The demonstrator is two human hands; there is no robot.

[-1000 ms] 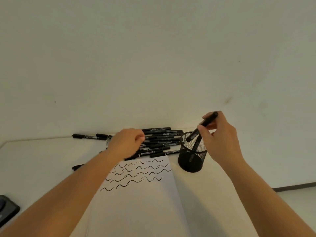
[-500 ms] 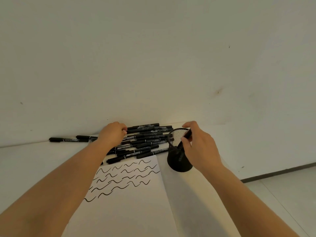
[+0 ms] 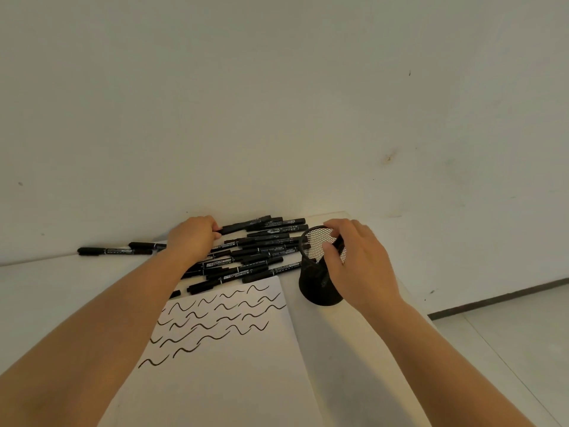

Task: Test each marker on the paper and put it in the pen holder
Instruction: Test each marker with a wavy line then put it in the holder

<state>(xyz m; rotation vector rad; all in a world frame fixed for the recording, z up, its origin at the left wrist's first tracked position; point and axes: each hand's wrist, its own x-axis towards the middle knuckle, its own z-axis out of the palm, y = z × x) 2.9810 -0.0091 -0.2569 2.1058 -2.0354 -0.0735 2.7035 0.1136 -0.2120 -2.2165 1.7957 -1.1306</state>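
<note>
Many black markers (image 3: pixel 261 251) crowd the worktop's far edge; left hand (image 3: pixel 192 238) grips one, right hand (image 3: pixel 354 257) relaxed over the black mesh holder (image 3: pixel 318 285), apparently empty.

marker pile (image 3: pixel 252 254) crowding pen holder (image 3: pixel 320 272)

White table (image 3: pixel 61 291) bears black markers (image 3: pixel 261 251), scribbled paper (image 3: pixel 234 359), mesh pen holder (image 3: pixel 318 288).
</note>
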